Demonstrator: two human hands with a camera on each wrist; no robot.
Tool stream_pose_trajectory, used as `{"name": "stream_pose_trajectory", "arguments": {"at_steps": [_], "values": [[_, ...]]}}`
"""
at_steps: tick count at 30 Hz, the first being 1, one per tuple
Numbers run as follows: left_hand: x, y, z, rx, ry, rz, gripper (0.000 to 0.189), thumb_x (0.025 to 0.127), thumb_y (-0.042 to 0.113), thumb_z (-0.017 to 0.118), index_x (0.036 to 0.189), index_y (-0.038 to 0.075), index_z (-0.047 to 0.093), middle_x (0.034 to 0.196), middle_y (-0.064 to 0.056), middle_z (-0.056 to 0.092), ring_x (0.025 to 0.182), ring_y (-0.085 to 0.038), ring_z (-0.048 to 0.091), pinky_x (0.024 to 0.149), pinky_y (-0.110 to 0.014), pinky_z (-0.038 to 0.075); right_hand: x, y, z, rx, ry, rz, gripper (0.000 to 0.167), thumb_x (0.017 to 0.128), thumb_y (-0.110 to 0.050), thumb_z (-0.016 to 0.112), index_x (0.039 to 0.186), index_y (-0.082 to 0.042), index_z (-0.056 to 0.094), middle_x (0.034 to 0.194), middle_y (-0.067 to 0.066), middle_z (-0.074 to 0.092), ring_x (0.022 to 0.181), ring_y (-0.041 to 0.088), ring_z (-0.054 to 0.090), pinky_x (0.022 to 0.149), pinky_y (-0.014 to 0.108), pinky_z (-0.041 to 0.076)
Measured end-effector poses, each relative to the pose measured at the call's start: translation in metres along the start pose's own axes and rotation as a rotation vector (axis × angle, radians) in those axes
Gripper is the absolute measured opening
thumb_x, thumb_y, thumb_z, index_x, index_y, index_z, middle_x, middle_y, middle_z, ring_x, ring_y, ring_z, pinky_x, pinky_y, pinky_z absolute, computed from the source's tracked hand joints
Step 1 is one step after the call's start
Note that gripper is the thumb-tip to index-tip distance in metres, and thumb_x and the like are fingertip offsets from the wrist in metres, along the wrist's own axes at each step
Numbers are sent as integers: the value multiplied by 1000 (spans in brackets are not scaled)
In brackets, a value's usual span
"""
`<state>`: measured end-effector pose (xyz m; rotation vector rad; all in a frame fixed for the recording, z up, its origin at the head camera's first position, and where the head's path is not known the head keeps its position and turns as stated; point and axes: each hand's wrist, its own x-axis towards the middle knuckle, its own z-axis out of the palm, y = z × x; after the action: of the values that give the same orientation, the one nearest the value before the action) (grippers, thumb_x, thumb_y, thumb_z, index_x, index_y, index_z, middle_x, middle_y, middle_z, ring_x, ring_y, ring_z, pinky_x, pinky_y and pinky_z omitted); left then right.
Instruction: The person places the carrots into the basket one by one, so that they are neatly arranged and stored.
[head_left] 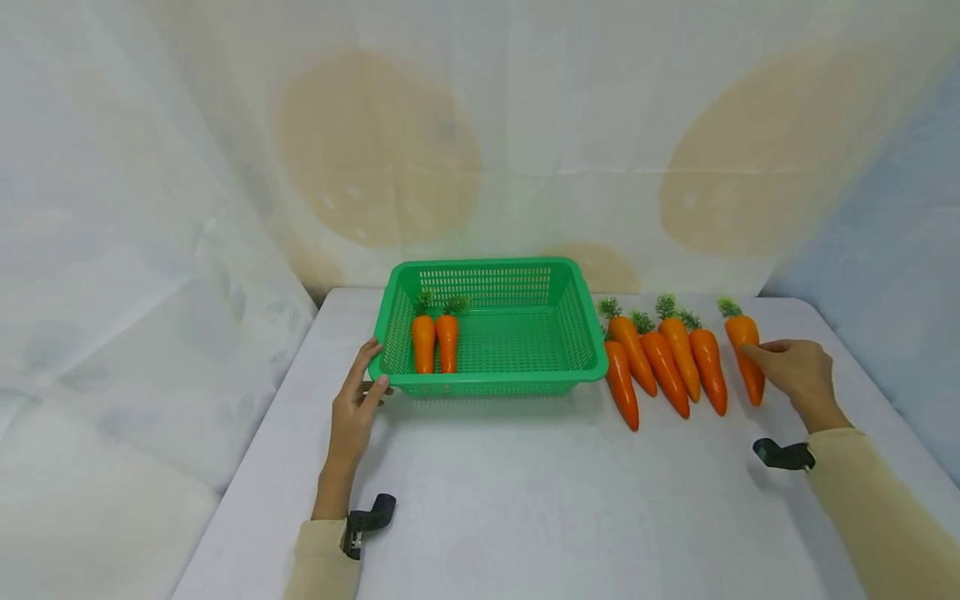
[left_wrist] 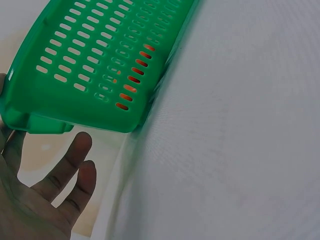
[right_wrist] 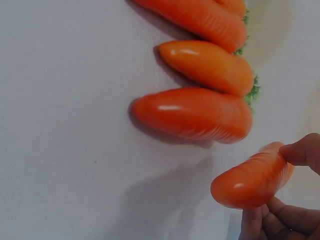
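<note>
With thumb and fingers, my right hand (head_left: 798, 367) pinches a carrot (head_left: 742, 333), leafy top facing away; in the right wrist view this carrot (right_wrist: 250, 182) is tilted up, casting a shadow on the table. Just left of it lies a row of several carrots (head_left: 663, 371), tips toward me. A green plastic basket (head_left: 495, 379) stands left of the row, and two carrots (head_left: 447, 342) lie side by side at its left end. My left hand (head_left: 352, 421) holds the basket's front left corner at the rim; in the left wrist view two fingers (left_wrist: 75, 155) extend below the rim.
The white-covered table (head_left: 517, 492) reaches to a pale patterned cloth (head_left: 517, 192) hanging behind the basket. More cloth hangs along the left and right sides. Black wrist cameras (head_left: 783, 454) are strapped over both sleeves.
</note>
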<state>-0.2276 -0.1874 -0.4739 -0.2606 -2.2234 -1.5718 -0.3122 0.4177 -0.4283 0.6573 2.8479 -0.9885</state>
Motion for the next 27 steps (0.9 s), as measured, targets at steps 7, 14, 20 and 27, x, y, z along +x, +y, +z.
{"name": "stream_pose_trajectory", "arguments": {"at_steps": [7,14,20,27], "values": [[0,0,0,6,1,-3,49,103,6,52,151,4,42,160,-11,34,89,-47,64,73,-45,54,-8,-13,-1,17,3,-44,85,94,-62,52,135,12,52,134,35,47,111,49,45,86,62,45],[0,1,0,-5,-3,6,49,104,7,52,151,4,42,160,-12,33,89,-48,63,72,-45,54,-18,-27,-1,19,35,-134,83,94,-63,52,131,11,55,132,35,50,112,50,46,83,62,45],[0,1,0,-4,-5,1,49,104,9,52,152,4,41,160,-12,33,89,-47,64,72,-45,54,-27,-43,2,38,13,-160,84,94,-64,51,134,11,54,134,35,49,117,50,44,91,66,42],[0,2,-1,-2,-3,-2,49,104,9,52,152,5,41,160,-11,33,90,-45,64,72,-41,54,-32,-62,6,49,11,-185,82,95,-62,51,135,10,55,134,34,50,118,50,44,94,66,41]]}}
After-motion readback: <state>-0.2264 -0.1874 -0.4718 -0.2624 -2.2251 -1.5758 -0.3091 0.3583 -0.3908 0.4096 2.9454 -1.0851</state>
